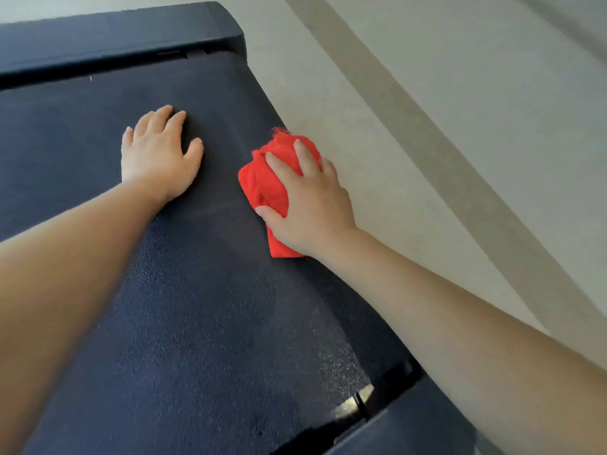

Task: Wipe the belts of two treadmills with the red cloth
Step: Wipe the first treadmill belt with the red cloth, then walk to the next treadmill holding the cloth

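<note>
The left hand (157,156) lies flat and released on the dark treadmill belt (197,323), fingers straight; at its four o'clock the right hand (305,201) grasps the bunched red cloth (262,182), pressing it onto the belt's right edge; pale floor (427,110) lies beyond at three o'clock.

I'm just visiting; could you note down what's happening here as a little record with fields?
surface: treadmill belt, dark and textured
tool: red cloth, bunched, on the belt near its right edge
right hand: grips the cloth, pressing it down
left hand: flat on the belt, holding nothing
beside: pale floor to the right
</note>
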Motion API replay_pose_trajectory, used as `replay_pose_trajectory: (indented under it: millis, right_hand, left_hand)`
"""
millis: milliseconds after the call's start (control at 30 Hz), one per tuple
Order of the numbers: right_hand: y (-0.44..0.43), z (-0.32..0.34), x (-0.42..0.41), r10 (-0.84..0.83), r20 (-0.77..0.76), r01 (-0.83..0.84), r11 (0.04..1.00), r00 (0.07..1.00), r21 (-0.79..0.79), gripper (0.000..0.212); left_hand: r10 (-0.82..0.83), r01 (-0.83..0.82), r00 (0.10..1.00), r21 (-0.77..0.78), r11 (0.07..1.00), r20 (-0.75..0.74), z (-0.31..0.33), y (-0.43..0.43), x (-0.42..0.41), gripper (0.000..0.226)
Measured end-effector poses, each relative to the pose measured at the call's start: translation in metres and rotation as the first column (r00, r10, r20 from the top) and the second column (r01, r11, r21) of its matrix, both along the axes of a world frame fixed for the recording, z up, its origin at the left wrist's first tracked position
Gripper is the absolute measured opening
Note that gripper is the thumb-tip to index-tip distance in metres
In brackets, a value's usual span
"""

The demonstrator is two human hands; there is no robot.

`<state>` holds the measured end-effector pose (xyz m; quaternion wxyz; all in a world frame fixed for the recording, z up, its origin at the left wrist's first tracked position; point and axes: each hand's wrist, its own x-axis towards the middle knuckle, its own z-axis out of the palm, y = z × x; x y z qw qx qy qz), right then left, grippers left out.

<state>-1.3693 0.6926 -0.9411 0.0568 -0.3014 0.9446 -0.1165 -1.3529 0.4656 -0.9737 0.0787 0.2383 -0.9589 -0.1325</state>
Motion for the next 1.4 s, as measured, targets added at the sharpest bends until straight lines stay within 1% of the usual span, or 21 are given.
replay_pose_trajectory:
  millis: [100, 233, 300, 367, 467, 567, 633, 700, 767, 833, 967, 1100, 1267, 1400]
  right_hand:
    - [0.029, 0.001, 0.035, 0.025, -0.005, -0.024, 1.0, 1.0, 0.012, 0.072]
    - [0.064, 0.003, 0.074, 0.012, 0.011, -0.012, 1.0, 1.0, 0.007, 0.069]
    - [0.072, 0.004, 0.083, -0.007, 0.018, 0.007, 1.0, 1.0, -0.02, 0.067]
    - [0.075, 0.005, 0.086, -0.002, 0.025, 0.003, 0.999, 1.0, -0.037, 0.066]
    - [0.085, 0.007, 0.086, 0.005, 0.049, -0.003, 0.999, 0.999, -0.037, 0.067]
    - [0.11, 0.011, 0.076, 0.014, 0.094, -0.009, 0.998, 0.996, -0.057, 0.066]
    - [0.137, 0.017, 0.06, -0.033, 0.165, 0.05, 0.994, 0.986, -0.097, 0.063]
    - [0.175, 0.03, 0.042, -0.104, 0.265, 0.146, 0.979, 0.959, -0.142, 0.061]
    - [0.218, 0.047, 0.027, -0.14, 0.338, 0.21, 0.961, 0.931, -0.181, 0.061]
    - [0.261, 0.071, 0.018, -0.173, 0.37, 0.263, 0.942, 0.913, -0.208, 0.061]
    - [0.34, 0.125, 0.025, -0.269, 0.408, 0.382, 0.896, 0.872, -0.225, 0.062]
    - [0.408, 0.187, 0.042, -0.346, 0.427, 0.476, 0.844, 0.835, -0.246, 0.062]
    - [0.47, 0.276, 0.047, -0.435, 0.449, 0.584, 0.763, 0.781, -0.277, 0.064]
    - [0.511, 0.37, 0.058, -0.479, 0.485, 0.645, 0.717, 0.732, -0.264, 0.063]
  left_hand:
    - [-0.031, 0.028, 0.997, 0.038, 0.999, 0.073, 0.002, 0.036, 0.031, 0.061]
    - [-0.206, 0.2, 0.971, 0.06, 0.978, 0.119, 0.005, 0.106, 0.098, 0.063]
    - [-0.236, 0.232, 0.962, 0.045, 0.972, 0.138, 0.006, 0.128, 0.123, 0.061]
    - [-0.221, 0.218, 0.966, 0.033, 0.975, 0.138, 0.008, 0.138, 0.14, 0.056]
    - [-0.18, 0.172, 0.974, 0.067, 0.983, 0.138, 0.012, 0.149, 0.147, 0.053]
    - [-0.105, 0.082, 0.972, 0.113, 0.99, 0.209, 0.019, 0.161, 0.138, 0.056]
    - [-0.055, 0.015, 0.969, 0.164, 0.986, 0.242, 0.031, 0.172, 0.127, 0.056]
    - [-0.086, 0.036, 0.969, 0.216, 0.976, 0.23, 0.049, 0.193, 0.115, 0.055]
    - [-0.189, 0.137, 0.952, 0.219, 0.966, 0.241, 0.07, 0.225, 0.104, 0.054]
    - [-0.302, 0.246, 0.912, 0.22, 0.944, 0.277, 0.092, 0.267, 0.095, 0.054]
    - [-0.425, 0.343, 0.858, 0.294, 0.892, 0.289, 0.144, 0.359, 0.076, 0.052]
    - [-0.542, 0.458, 0.797, 0.319, 0.83, 0.266, 0.205, 0.431, 0.059, 0.051]
    - [-0.627, 0.557, 0.711, 0.291, 0.778, 0.318, 0.3, 0.482, 0.045, 0.051]
    - [-0.654, 0.585, 0.664, 0.293, 0.756, 0.363, 0.402, 0.521, 0.047, 0.049]
